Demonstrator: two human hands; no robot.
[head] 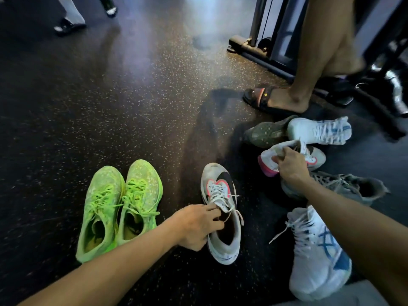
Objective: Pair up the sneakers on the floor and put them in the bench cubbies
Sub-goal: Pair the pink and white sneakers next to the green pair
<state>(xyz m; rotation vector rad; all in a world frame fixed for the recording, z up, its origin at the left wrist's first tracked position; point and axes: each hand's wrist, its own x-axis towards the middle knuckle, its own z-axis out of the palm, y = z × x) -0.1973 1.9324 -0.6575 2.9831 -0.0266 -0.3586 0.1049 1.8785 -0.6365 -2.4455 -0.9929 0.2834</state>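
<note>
Two neon green sneakers [119,208] stand side by side on the dark speckled floor at the lower left. My left hand [196,226] grips the tongue of a white sneaker with black and pink marks [220,202] standing upright in the middle. My right hand [291,166] holds its match, a white sneaker with a pink sole [271,160], by the collar, tipped on its side. A white and blue sneaker [318,257] lies at the lower right, its twin [320,131] farther back. A grey sneaker [353,186] and an olive sneaker [267,133] lie among them.
A person's bare leg in a black slide sandal [267,98] stands just behind the pile. A dark metal machine frame [265,51] rises at the upper right. Another person's feet in dark shoes [68,25] are at the far upper left. No bench cubbies are in view.
</note>
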